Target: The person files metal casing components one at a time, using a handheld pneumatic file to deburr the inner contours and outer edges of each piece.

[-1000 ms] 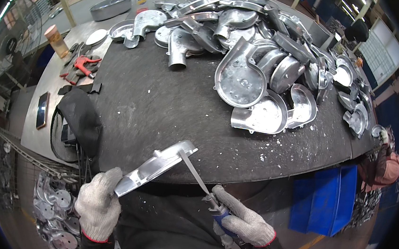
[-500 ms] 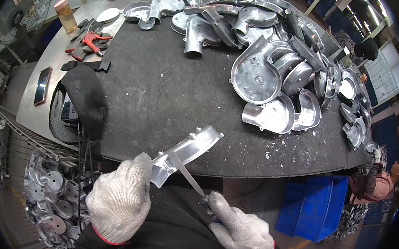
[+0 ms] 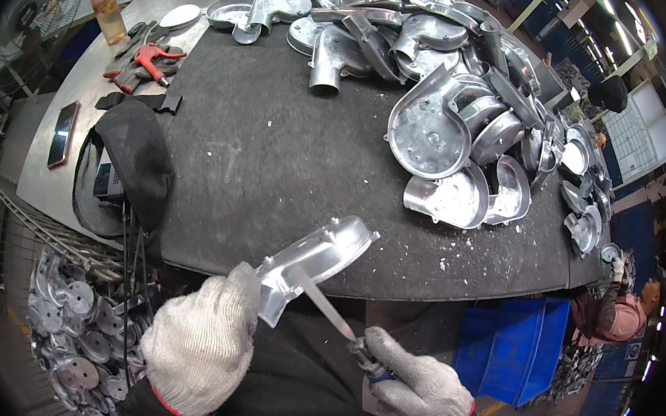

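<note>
My left hand (image 3: 202, 343), in a white knit glove, is closed on the edge of a silvery cast-metal blower housing (image 3: 333, 248). The housing is tilted just over the near edge of the dark table mat, its spout end toward me. My right hand (image 3: 420, 384), also gloved, grips the dark handle of a file (image 3: 326, 309). The file's flat grey blade points up and left, its tip against the housing beside the spout. Where my left fingertips meet the metal is hidden behind the glove.
A heap of similar housings (image 3: 432, 129) covers the back right of the mat (image 3: 275, 147). At left lie a black mesh bag (image 3: 135, 163), a phone (image 3: 63, 134) and a red air gun (image 3: 152, 61). Blue bins (image 3: 511, 346) stand below right. Another person (image 3: 617, 312) works far right.
The file and my right hand have shifted slightly right and down. The housing sits a little lower and further right, still held in my left hand.
</note>
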Motion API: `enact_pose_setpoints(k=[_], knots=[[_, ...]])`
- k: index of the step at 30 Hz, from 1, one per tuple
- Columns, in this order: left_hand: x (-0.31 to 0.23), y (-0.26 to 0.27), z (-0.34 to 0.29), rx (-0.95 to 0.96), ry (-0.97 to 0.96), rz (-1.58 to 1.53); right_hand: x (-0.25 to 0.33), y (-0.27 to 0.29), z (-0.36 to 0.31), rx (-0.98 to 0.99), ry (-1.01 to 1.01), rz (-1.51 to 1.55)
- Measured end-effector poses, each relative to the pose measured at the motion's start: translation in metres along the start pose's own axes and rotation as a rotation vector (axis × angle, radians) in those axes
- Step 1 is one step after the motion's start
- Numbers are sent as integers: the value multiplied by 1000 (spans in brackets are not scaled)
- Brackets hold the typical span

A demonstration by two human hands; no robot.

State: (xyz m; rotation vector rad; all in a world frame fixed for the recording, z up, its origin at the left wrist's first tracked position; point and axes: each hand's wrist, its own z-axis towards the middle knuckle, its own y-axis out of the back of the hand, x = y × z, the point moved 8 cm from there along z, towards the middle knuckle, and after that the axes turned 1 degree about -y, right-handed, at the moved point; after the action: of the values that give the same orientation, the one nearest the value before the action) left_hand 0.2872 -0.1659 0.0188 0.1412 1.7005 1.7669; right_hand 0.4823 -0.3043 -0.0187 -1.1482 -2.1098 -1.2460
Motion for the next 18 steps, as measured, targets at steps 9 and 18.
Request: enact_pose_setpoints(k=[9,18], knots=[[-6,3,-1,-20,-79,-32,-33,-50,2,364,-280,930],[-5,1,2,-40,-48,29,-33,-60,5,341,-189,1012]])
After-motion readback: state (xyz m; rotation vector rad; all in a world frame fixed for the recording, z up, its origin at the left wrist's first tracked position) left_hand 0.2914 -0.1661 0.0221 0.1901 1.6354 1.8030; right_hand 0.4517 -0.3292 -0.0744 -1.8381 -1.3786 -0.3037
